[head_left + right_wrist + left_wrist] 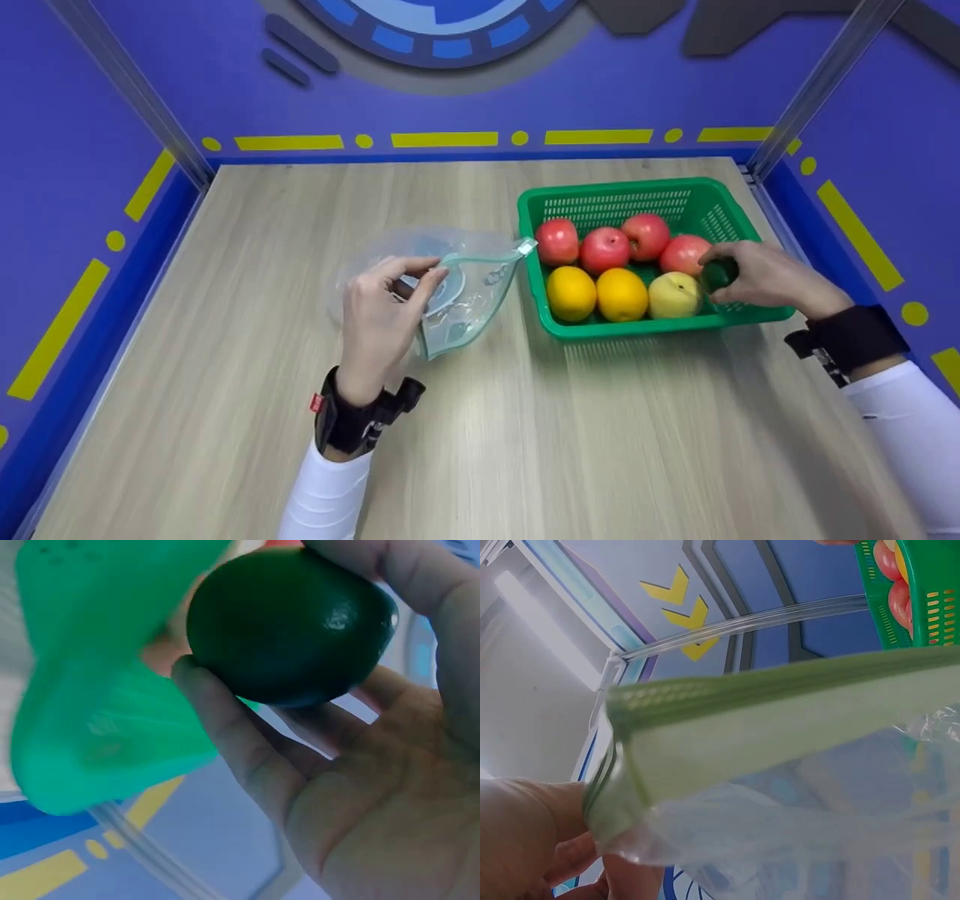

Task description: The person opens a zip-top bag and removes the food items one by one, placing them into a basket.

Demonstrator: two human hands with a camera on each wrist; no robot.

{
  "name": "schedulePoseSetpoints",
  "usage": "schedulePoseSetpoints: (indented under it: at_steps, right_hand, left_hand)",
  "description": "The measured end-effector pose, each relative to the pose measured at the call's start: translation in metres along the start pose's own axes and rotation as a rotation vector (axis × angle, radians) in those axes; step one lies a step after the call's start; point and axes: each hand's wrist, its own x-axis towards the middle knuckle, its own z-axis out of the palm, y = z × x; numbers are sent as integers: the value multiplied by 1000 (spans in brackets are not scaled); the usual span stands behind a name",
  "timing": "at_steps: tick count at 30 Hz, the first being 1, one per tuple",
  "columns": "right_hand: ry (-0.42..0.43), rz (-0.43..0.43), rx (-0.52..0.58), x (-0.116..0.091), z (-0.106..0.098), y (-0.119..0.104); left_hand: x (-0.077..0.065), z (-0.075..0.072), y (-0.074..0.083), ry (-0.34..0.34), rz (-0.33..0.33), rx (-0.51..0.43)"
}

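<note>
My left hand (379,322) pinches the rim of a clear zip bag (480,289) between thumb and fingers. The bag's mouth is spread, with its pale green zip strip (780,701) running across the left wrist view. Over the right end of a green basket (615,328), my right hand (772,277) grips a dark green avocado (292,626). This fruit is smooth, glossy and egg-shaped, held between the thumb and fingertips. Beside it in the basket are a yellow peach (673,296) and a red apple (684,255).
Two oranges, one at the front left (571,294), and several more red apples (605,250) lie in the basket. The zip bag's slider end (526,246) reaches the basket's left wall. Blue panels (480,112) enclose the wooden table (247,300) at the back and sides.
</note>
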Motion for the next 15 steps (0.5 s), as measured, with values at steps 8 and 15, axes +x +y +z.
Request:
schedulePoseSetpoints:
  at_steps: [8,15]
  right_hand:
    - [-29,7,-37,6,11,18]
    - [-7,13,-50,6,16,17]
  left_hand:
    - [0,-1,1,4,13,-7]
    - [0,0,1,2,16,-11]
